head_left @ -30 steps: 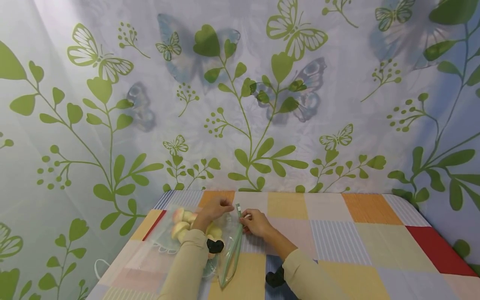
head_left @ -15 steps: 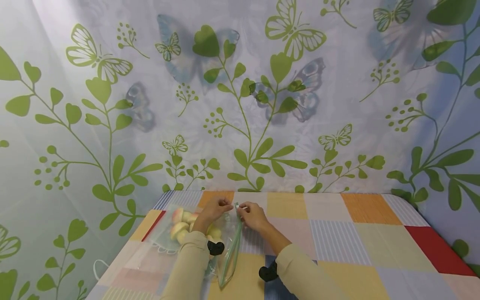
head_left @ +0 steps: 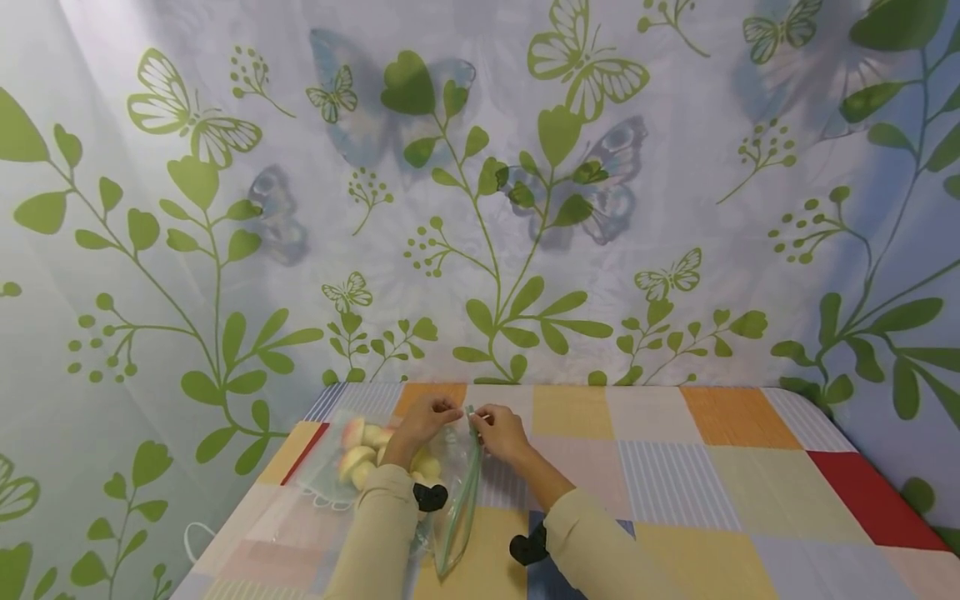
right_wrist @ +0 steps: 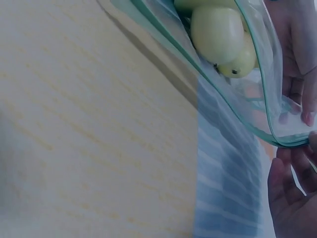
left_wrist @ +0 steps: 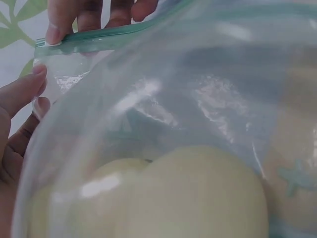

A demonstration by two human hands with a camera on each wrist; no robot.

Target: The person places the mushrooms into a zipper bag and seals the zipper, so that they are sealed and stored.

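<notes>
A clear zip bag with a green zip strip (head_left: 467, 500) lies on the table, its mouth gaping on the right side. Inside are several rounded pale-yellow things (head_left: 360, 462), pink-tinged in the head view, with small dark tips on some (right_wrist: 218, 34); their kind is unclear. My right hand (head_left: 504, 432) pinches the zip at the bag's far corner, its thumb and fingers (left_wrist: 55, 32) on either side of the strip. Just below the zip, my left hand (head_left: 426, 421) pinches the side edge of the bag between thumb (left_wrist: 22, 91) and finger.
A patchwork cloth (head_left: 675, 483) covers the table. Behind it hangs a curtain (head_left: 480, 208) with green leaves and butterflies. A white loop of cord (head_left: 193, 537) shows past the table's left edge. Black straps (head_left: 528, 546) sit on both wrists.
My right hand has moved up and slightly left along the zip strip to the bag's far corner. The left hand has stayed nearly in place.
</notes>
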